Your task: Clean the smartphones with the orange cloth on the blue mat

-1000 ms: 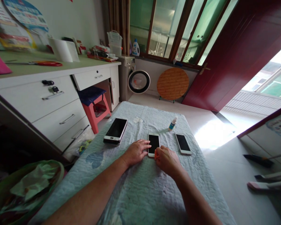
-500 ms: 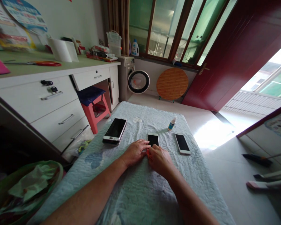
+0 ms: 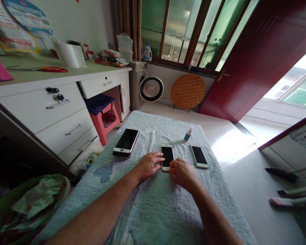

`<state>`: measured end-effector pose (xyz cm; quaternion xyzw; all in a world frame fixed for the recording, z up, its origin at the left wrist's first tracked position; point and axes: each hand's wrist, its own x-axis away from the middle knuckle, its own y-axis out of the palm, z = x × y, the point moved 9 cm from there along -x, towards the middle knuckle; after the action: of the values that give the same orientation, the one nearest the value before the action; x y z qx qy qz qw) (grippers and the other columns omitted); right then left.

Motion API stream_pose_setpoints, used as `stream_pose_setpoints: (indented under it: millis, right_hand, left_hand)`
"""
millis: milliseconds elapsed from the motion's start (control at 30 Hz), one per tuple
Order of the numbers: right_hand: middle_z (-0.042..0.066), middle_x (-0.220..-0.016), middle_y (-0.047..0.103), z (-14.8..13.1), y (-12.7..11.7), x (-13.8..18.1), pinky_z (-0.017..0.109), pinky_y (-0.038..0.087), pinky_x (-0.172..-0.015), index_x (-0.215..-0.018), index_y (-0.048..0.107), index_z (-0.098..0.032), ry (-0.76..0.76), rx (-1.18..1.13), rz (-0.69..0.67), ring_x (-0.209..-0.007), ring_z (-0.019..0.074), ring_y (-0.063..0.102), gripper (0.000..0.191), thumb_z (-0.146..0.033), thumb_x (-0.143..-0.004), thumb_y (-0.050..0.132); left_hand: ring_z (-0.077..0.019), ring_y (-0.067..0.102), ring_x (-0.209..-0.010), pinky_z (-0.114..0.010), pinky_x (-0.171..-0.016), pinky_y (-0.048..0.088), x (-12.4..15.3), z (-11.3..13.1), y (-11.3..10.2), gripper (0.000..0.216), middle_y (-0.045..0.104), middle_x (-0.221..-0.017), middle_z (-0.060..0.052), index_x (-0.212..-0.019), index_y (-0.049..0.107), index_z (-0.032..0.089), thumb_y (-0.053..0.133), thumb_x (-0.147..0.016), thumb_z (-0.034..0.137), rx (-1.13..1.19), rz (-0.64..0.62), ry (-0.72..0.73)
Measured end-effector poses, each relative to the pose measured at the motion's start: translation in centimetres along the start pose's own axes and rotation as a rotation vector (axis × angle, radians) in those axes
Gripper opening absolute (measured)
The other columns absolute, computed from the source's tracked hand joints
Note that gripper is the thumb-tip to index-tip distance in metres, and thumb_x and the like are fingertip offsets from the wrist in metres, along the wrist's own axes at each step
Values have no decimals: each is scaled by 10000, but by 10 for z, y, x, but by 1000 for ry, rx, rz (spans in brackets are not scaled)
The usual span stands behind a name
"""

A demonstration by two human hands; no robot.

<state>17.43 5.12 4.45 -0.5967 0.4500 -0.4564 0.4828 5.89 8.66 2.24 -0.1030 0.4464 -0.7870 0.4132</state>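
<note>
Room: white desk (image 3: 63, 114) along the left, washing machine (image 3: 135, 81) in the far corner with its round door open
Lettering: labels on the spray bottle (image 3: 187, 134) and detergent bottle (image 3: 147, 53) too small to read, print on the packaging (image 3: 30, 17) at upper left blurred
Left hand (image 3: 148, 165): palm down, open, fingers extended, tips at the left edge of the middle smartphone (image 3: 166, 154)
Right hand (image 3: 184, 173): curled closed around a small orange item (image 3: 171, 167), at the phone's lower right corner
Middle smartphone: face up on the quilted cover (image 3: 163, 122), between both hands
Other phones: white smartphone (image 3: 199, 156) at right, stacked phones (image 3: 126, 140) at left
</note>
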Motion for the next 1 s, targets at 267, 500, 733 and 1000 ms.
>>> stream_pose_setpoints:
  millis: [267, 500, 733, 1000]
  right_hand:
    - [17, -813, 585, 32, -7, -3, 251, 245, -576, -804, 622, -189, 45, -55, 52, -679, 121, 510, 99, -199, -820, 525]
    - [10, -876, 522, 39, -10, -14, 215, 317, -647, -852, 614, -178, 84, -273, 235, -718, 109, 494, 98, -180, -835, 518]
    - [24, -900, 538, 33, 8, -24, 233, 322, -657, -919, 635, -203, 143, -281, 201, -746, 127, 517, 157, -234, -908, 481]
    - [57, -909, 546, 36, 7, -36, 236, 349, -690, -871, 621, -176, 138, -302, 258, -768, 138, 538, 201, -237, -936, 440]
  left_hand:
    - [-260, 512, -1257, -405, -1089, 386, 2, 1, -1, 416, 574, -1344, -99, -1197, 663, 197, 684, -782, 184, -4, -3, -2]
    - [-345, 442, -1315, -481, -1097, 356, 4, 2, -3, 753, 454, -1444, -172, -1280, 584, 174, 772, -673, 580, -39, 50, -63]
    - [-369, 363, -1367, -513, -1117, 305, 2, 0, 6, 852, 456, -1443, -195, -1352, 516, 137, 693, -704, 661, -183, 25, -109]
    - [-350, 457, -1300, -489, -1097, 337, -1, 6, -1, 699, 521, -1386, -194, -1276, 586, 120, 724, -723, 525, -154, 67, -73]
